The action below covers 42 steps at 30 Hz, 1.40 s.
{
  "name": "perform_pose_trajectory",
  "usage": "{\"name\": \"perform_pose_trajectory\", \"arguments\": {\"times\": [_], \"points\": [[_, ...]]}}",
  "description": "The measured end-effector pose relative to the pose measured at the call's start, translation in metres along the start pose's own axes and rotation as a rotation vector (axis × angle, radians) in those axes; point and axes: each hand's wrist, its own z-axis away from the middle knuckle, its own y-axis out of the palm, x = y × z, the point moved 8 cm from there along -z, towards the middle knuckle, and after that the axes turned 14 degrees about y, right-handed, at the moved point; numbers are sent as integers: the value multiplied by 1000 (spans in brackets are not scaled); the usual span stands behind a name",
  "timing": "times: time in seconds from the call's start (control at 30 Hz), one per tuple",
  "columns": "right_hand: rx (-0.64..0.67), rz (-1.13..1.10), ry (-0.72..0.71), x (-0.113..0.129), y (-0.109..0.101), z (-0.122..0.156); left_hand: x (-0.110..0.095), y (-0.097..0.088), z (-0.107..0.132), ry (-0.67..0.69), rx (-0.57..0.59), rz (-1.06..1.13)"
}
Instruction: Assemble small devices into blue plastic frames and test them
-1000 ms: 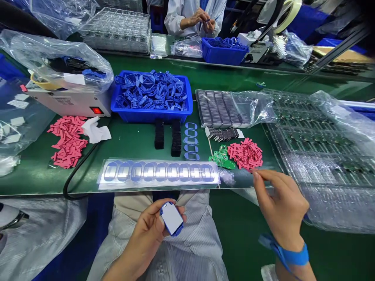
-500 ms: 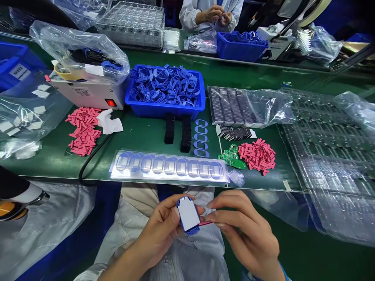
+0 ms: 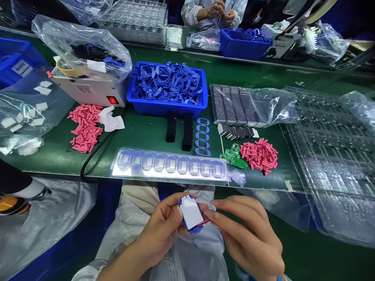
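Over my lap, my left hand (image 3: 159, 230) grips a blue plastic frame (image 3: 191, 212) with a white pad across its face. My right hand (image 3: 243, 230) comes in from the right, and its thumb and fingertips pinch a thin pink strip (image 3: 205, 222). That strip touches the lower right edge of the frame. Part of the frame is hidden behind my fingers.
Along the green bench lie a blue crate (image 3: 166, 109) of blue frames, pink strip piles (image 3: 259, 156), green circuit boards (image 3: 233, 156) and a film sheet (image 3: 170, 164) of oval parts. Clear trays (image 3: 331, 156) sit right. A co-worker's hands (image 3: 219, 9) work across the bench.
My right hand has moved from the bench edge to the frame, now with a pink strip in its fingers. The frame has tilted slightly in my left hand.
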Motion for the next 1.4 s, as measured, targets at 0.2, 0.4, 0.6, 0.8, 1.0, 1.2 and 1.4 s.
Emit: {"name": "perform_pose_trajectory", "arguments": {"times": [0.2,0.4,0.6,0.8,1.0,1.2,1.4], "points": [[-76,264,-159,16,3,12,-4,6,0,21,-34,36],[-77,333,-117,22,8,9,-9,7,-3,105,-36,12],[-72,-143,307,-2,17,6,-18,9,-6,275,12,-69],[-141,-395,377,-7,22,-1,-24,7,-4,422,34,-155],[-145,-542,410,-13,28,-3,-22,4,-2,470,10,-141],[-139,-592,360,-11,35,-5,-17,2,-3,519,-32,-155],[-90,-423,234,-10,32,-1,-46,1,-1,671,90,-514]]}}
